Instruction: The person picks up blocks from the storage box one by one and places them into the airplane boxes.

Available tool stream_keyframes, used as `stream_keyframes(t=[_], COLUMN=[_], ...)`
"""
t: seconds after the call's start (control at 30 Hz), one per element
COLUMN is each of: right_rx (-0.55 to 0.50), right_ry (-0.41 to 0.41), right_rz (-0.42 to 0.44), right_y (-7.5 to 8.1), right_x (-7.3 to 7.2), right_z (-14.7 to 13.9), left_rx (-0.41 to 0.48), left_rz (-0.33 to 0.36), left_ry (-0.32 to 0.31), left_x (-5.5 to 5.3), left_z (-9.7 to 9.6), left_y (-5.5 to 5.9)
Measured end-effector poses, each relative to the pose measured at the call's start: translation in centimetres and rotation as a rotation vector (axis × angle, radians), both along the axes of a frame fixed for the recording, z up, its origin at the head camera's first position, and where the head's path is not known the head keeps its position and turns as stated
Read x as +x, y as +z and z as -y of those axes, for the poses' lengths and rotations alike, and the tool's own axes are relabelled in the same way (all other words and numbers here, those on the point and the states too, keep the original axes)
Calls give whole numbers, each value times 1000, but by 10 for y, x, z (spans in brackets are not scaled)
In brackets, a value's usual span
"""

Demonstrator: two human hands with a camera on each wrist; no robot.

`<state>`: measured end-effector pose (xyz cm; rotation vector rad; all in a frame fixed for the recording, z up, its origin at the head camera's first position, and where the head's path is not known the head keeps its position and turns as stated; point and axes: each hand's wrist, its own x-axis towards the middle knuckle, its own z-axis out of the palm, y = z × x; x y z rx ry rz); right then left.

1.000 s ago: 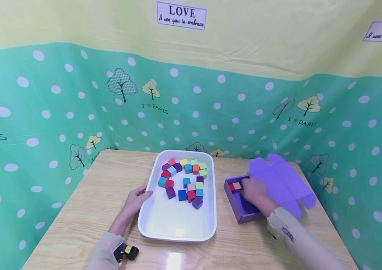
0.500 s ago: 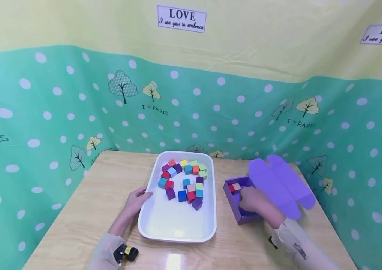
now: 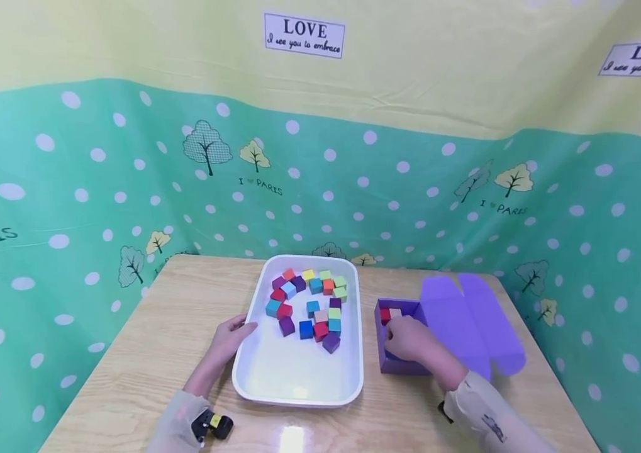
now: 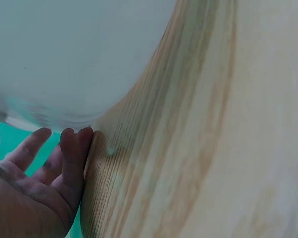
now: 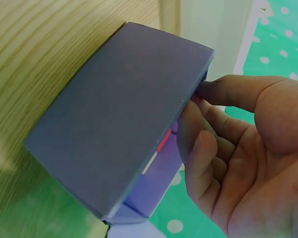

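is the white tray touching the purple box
Apart. The head view shows a strip of wooden table between the right side of the white tray and the purple box.

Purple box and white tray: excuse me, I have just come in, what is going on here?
A person works with both hands at a table. The left hand holds the left side of the tray, with many coloured cubes in its far part. The right hand is at the purple box and seems to pinch its left wall. A red cube and a pink cube lie inside, and its lid is open to the right.
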<state>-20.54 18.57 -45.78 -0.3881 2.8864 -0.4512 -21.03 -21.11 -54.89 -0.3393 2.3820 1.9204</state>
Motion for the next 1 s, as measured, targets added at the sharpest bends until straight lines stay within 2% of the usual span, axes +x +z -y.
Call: stream_keyframes(t=[0.17,0.33,0.43,0.53,0.73,0.87,1.0], right_rx=[0,-32,-94,-173,-363,-411,-433], right_ry=[1,-12,-9,4,-53,-111,-174], right_rz=[-37,-61,-18,29,67,82,124], right_y=[9,27,35,37,29,12,-2], right_x=[-3,-9,-18,-33,-76,-100,-115], right_z=[12,35,56,80,121,141,152], left_rx=[12,34,24,15,18,34,24], left_rz=[-2,-16,-19,-5,-9,-14,-11], left_ry=[0,-13,-17,-15,-9,-8,-6], left_x=[-1,1,2,3,1,2,2], left_z=[1,1,2,2,1,1,0], left_y=[-1,0,0,-1,-3,-3,-4])
